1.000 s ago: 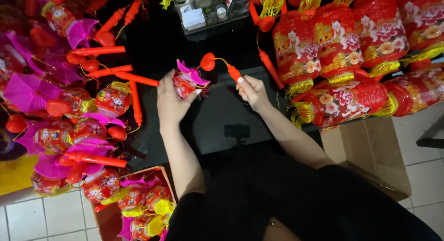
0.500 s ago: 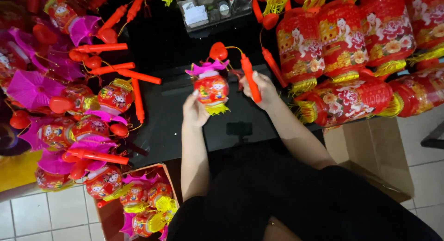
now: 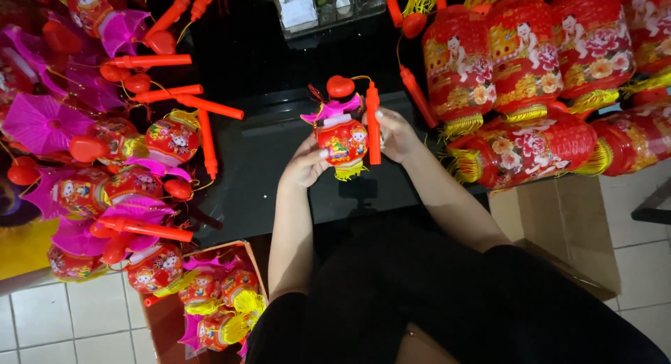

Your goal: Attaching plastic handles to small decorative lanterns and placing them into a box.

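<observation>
Above a black tabletop [image 3: 258, 161] I hold a small red toy lantern [image 3: 342, 140] with a pink frilled top, a yellow fringe and a red heart-shaped knob. My left hand [image 3: 306, 163] grips the lantern's body from the lower left. Fingers of my right hand [image 3: 395, 135] press its orange handle stick [image 3: 374, 124] upright against the lantern's right side. A thin cord links the stick to the knob.
A heap of similar small lanterns [image 3: 140, 175] with pink tops and orange sticks fills the left. Large red cylindrical lanterns [image 3: 531, 70] with yellow tassels crowd the right. An open cardboard box [image 3: 210, 301] of small lanterns stands on the tiled floor at lower left. A clear tray [image 3: 314, 11] sits at the far edge.
The lantern has been turned upright and brought to the middle between both hands. The orange stick swung from slanted out to the right to upright beside the lantern.
</observation>
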